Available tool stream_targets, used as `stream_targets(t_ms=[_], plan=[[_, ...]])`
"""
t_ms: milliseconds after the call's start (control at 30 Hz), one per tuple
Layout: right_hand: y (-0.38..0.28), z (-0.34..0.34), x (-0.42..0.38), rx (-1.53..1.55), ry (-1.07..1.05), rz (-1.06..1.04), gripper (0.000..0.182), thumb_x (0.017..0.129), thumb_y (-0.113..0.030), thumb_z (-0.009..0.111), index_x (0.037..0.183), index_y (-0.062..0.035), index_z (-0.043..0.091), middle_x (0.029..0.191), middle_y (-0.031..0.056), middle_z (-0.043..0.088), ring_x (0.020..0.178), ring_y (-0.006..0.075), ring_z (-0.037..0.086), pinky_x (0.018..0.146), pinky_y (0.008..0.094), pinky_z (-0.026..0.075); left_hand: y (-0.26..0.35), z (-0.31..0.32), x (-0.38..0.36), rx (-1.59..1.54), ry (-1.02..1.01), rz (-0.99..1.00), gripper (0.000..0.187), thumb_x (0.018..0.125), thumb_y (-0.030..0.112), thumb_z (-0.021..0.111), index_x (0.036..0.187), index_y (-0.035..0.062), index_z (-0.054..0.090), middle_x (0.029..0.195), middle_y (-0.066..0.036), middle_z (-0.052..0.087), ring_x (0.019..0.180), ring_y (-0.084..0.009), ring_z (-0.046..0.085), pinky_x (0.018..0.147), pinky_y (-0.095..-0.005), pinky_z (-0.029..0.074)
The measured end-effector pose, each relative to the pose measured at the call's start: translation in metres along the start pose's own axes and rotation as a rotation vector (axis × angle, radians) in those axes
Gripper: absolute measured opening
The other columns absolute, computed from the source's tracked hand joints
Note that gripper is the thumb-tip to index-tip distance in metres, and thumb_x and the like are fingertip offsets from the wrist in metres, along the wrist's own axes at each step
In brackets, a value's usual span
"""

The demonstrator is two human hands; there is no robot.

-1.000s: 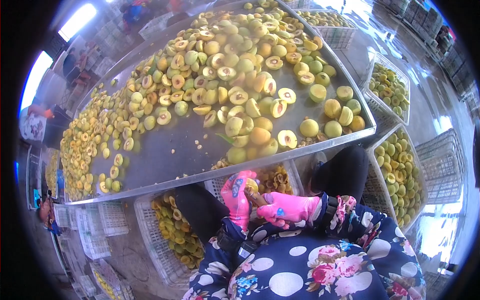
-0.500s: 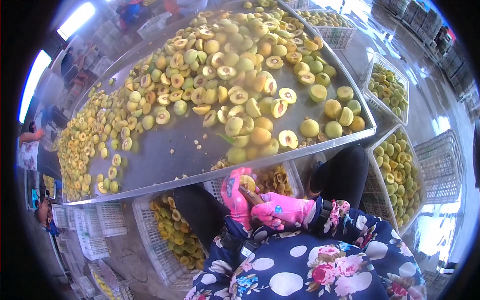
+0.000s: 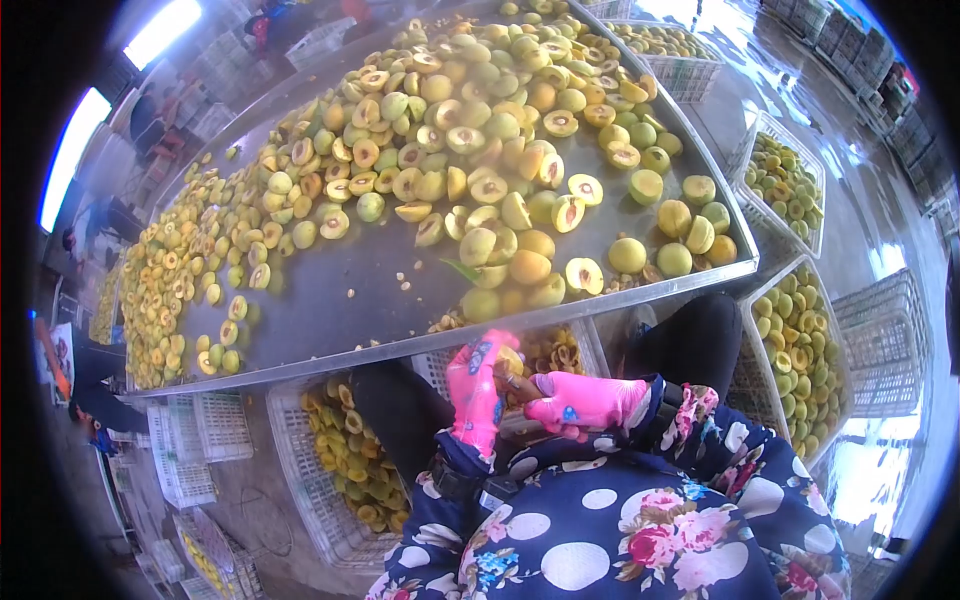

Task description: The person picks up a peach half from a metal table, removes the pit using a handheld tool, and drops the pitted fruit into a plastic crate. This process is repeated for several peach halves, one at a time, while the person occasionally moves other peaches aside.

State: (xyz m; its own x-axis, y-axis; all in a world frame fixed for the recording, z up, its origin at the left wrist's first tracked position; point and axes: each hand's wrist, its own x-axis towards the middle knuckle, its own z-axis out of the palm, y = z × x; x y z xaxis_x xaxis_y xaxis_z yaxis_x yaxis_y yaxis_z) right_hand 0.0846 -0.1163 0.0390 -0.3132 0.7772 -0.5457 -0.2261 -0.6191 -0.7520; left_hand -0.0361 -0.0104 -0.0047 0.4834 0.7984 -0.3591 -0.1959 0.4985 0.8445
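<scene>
Both hands wear pink gloves and are close together below the front edge of the metal table [image 3: 330,315]. My left hand [image 3: 478,385] is wrapped round a yellow-green fruit piece [image 3: 511,360], largely hidden by the fingers. In my right hand [image 3: 585,402] is a tool with a brown handle [image 3: 519,386], its tip at the fruit. Many halved and whole fruits [image 3: 465,139] are spread over the table. Under the hands, a crate [image 3: 590,345] holds cut fruit pieces [image 3: 553,352].
A crate of fruit halves [image 3: 290,450] stands at the left leg. More filled crates [image 3: 750,375] [image 3: 822,190] line the right side, with stacked crates [image 3: 880,345] beyond. Another person [image 3: 85,365] is at the far left.
My left hand has turned, with its back now more to the camera and its fingers over the fruit. My right hand has shifted slightly right and up. The view has moved a little.
</scene>
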Motion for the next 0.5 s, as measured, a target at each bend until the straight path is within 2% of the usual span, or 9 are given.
stream_targets(t_ms=[100, 200, 267, 300, 400, 500], plan=[[-0.007, 0.001, -0.005, -0.254, 0.081, 0.053, 0.015, 0.087, -0.018, 0.047, 0.089, -0.0037, 0.046, 0.065, 0.0042, 0.052, 0.045, 0.0128, 0.049, 0.039, 0.0279, 0.04, -0.01, 0.0, 0.001, -0.028, 0.044, -0.02, 0.018, 0.085, 0.016, 0.062, 0.09, -0.0004, 0.064, 0.083, -0.01, 0.065, 0.069, -0.0144, 0.061, 0.061, -0.0244, 0.049], [-0.005, 0.002, 0.001, -0.7, 0.205, -0.037, 0.018, 0.085, -0.015, 0.048, 0.095, 0.0003, 0.046, 0.067, 0.0129, 0.057, 0.05, 0.0245, 0.057, 0.046, 0.0359, 0.045, -0.015, 0.005, 0.001, -0.045, 0.134, 0.001, 0.017, 0.084, 0.016, 0.063, 0.09, 0.0002, 0.064, 0.081, -0.007, 0.064, 0.068, -0.0128, 0.059, 0.06, -0.0244, 0.048], [0.039, -0.01, 0.026, -0.968, 0.296, -0.31, 0.019, 0.085, -0.016, 0.049, 0.095, 0.0005, 0.046, 0.065, 0.0128, 0.057, 0.05, 0.0265, 0.057, 0.044, 0.0366, 0.045, -0.026, -0.003, 0.007, -0.039, 0.184, -0.061, 0.018, 0.084, 0.017, 0.063, 0.091, 0.0005, 0.063, 0.082, -0.006, 0.063, 0.067, -0.012, 0.058, 0.059, -0.0249, 0.048], [0.04, -0.009, 0.028, -1.1, 0.342, -0.45, 0.02, 0.086, -0.017, 0.049, 0.094, 0.0007, 0.046, 0.064, 0.0128, 0.057, 0.049, 0.0275, 0.057, 0.043, 0.037, 0.044, -0.026, -0.004, 0.008, -0.035, 0.209, -0.091, 0.018, 0.084, 0.017, 0.063, 0.091, 0.0006, 0.063, 0.082, -0.005, 0.063, 0.066, -0.0116, 0.057, 0.058, -0.0251, 0.047], [0.045, -0.003, 0.035, -1.059, 0.426, -0.247, 0.022, 0.082, -0.013, 0.051, 0.097, 0.003, 0.047, 0.068, 0.0191, 0.061, 0.066, 0.0364, 0.063, 0.054, 0.0441, 0.048, -0.028, -0.009, 0.005, -0.083, 0.246, -0.038, 0.019, 0.085, 0.02, 0.063, 0.092, 0.0022, 0.063, 0.082, -0.004, 0.062, 0.065, -0.011, 0.056, 0.057, -0.0249, 0.047], [0.027, 0.01, 0.032, -1.181, 0.498, -0.207, 0.019, 0.083, -0.012, 0.048, 0.096, 0.0016, 0.047, 0.069, 0.019, 0.062, 0.066, 0.0366, 0.063, 0.054, 0.0462, 0.048, -0.014, -0.006, -0.004, -0.131, 0.308, -0.032, 0.02, 0.086, 0.022, 0.061, 0.093, 0.0036, 0.062, 0.084, -0.003, 0.061, 0.066, -0.0112, 0.056, 0.057, -0.0249, 0.047]])
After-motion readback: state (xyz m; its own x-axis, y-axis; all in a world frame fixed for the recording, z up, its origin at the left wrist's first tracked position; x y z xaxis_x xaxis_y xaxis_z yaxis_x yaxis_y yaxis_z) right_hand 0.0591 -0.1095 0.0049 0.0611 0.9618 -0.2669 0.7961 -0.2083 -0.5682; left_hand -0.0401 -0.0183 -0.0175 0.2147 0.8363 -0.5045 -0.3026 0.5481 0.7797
